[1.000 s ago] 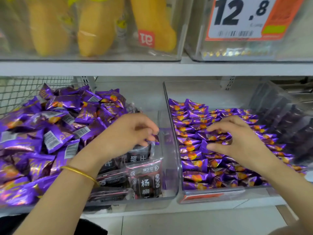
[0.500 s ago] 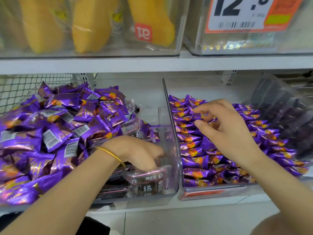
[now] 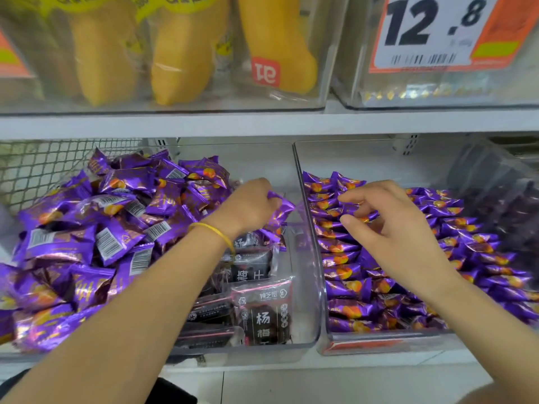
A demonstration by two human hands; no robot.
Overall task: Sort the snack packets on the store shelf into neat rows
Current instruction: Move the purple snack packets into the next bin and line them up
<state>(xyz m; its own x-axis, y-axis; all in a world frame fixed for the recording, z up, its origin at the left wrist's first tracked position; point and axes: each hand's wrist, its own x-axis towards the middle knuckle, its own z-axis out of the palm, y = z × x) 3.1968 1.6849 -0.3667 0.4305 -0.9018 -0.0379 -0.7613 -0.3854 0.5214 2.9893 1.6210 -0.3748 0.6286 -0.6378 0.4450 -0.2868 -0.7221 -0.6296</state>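
A loose heap of purple snack packets (image 3: 96,228) fills the left clear bin (image 3: 309,290). My left hand (image 3: 248,207) holds one purple packet (image 3: 281,209) above the bin's right side, close to the divider wall. The right clear bin (image 3: 379,344) holds purple packets (image 3: 339,262) lined up in neat rows. Over the back rows hovers my right hand (image 3: 388,225), its fingers curled and its fingertips touching a packet (image 3: 360,211) there.
Several dark plum packets (image 3: 264,312) lie at the front of the left bin under my left forearm. A dark bin (image 3: 501,199) sits at far right. Above the shelf board (image 3: 262,122) stand yellow packs (image 3: 180,51) and a 12.8 price tag (image 3: 431,30). Wire mesh (image 3: 43,167) backs the left side.
My left hand rose from the dark packets at the bin's front and now holds a purple packet near the divider. My right hand stayed over the back rows.
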